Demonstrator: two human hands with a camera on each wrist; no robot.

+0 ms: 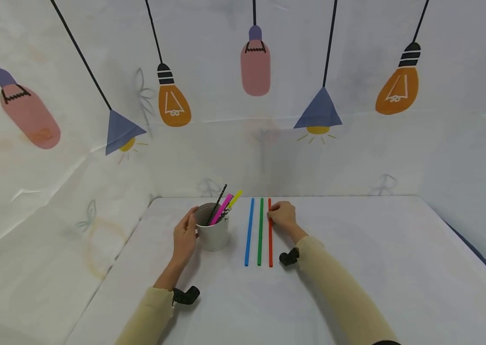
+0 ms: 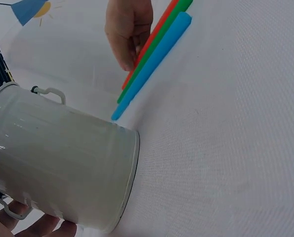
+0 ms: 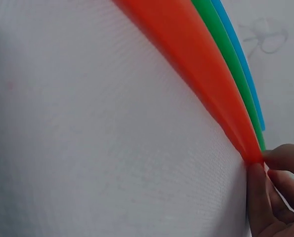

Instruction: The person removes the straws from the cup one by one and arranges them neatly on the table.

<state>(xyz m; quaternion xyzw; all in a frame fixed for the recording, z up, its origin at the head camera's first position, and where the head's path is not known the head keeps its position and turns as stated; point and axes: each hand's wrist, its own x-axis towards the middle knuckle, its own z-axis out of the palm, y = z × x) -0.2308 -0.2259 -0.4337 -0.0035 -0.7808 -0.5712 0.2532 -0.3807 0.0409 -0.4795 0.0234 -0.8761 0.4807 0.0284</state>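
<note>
Right hand (image 1: 283,214): centre of the head frame; thumb and fingertips close in a pinch on the red straw near its upper end.
Red straw (image 1: 271,247): rightmost of three on the white table (image 1: 368,244), beside the green straw (image 1: 260,239) and blue straw (image 1: 249,239).
Left hand (image 1: 184,238): left of centre; fingers curl round the upright bucket (image 1: 214,238).
Step in hand: I judge it to be gripping or placing the red straw.
Next move: I think it calls for leaving the green straw undisturbed.

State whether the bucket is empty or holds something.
The bucket isn't empty: pink, yellow and black straws stick out of its top.
</note>
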